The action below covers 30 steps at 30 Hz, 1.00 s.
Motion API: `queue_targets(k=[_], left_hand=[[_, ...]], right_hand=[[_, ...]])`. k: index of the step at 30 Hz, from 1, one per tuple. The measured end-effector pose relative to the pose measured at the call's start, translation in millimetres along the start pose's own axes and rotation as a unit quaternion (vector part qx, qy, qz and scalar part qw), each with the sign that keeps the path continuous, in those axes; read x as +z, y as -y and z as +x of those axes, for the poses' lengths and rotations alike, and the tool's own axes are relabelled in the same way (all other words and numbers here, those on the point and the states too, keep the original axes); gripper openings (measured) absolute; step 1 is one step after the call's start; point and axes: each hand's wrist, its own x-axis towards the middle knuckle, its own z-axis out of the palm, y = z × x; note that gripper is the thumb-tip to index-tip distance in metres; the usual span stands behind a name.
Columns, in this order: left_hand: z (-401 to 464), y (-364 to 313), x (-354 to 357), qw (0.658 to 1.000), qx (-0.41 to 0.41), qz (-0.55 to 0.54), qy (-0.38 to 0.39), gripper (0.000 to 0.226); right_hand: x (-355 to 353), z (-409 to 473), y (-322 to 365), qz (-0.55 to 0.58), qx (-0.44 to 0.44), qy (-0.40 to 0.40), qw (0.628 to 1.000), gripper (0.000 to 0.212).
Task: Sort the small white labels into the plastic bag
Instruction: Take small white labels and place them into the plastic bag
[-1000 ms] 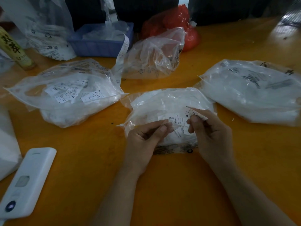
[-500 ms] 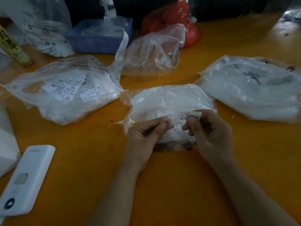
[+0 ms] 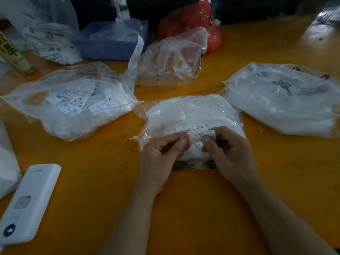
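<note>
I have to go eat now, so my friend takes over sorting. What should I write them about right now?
Left hand: fingers pinch one end of a small white label.
Right hand: fingers pinch the other end of it.
The label is held just over the middle plastic bag, not inside yet.
Done: that bag, the left bag and the right bag already hold white labels.
Left: drop this label into its bag, then go on. How many more wait is hard to tell.
</note>
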Motion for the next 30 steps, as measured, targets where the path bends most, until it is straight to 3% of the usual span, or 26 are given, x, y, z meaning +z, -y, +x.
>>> queue_targets(k=[9,14,16,19,21,24,30], left_hand=[[-2.1,-1.5,1.4,1.000,-0.018,0.014,-0.005,0.023],[-4.6,-3.5,2.8,0.999,-0.022,0.047,-0.006,0.020],[-5.0,-3.5,3.2,0.999,-0.022,0.042,-0.009,0.018],[-4.1,-3.1,3.7,0.999,-0.022,0.033,-0.022,0.017],[-3.4,-2.1,3.5,0.999,-0.024,0.033,-0.029,0.019],[-2.9,-0.3,2.9,0.998,-0.027,0.041,-0.033,0.023],[-1.1,-1.4,2.7,0.997,-0.025,0.058,-0.040,0.019]], right_hand=[[-1.8,-0.3,2.2,0.029,0.018,0.017,0.999,0.023],[-0.2,0.6,1.2,-0.027,0.012,0.034,0.999,0.027],[1.3,1.0,1.4,-0.028,0.009,0.021,0.999,0.020],[3.2,1.8,1.0,-0.002,0.015,-0.023,1.000,0.029],[4.0,1.8,0.6,-0.029,-0.007,-0.028,0.999,0.024],[5.6,0.7,0.6,-0.067,-0.028,-0.001,0.997,0.019],[3.7,0.2,5.4,-0.032,-0.057,0.043,0.997,0.018]])
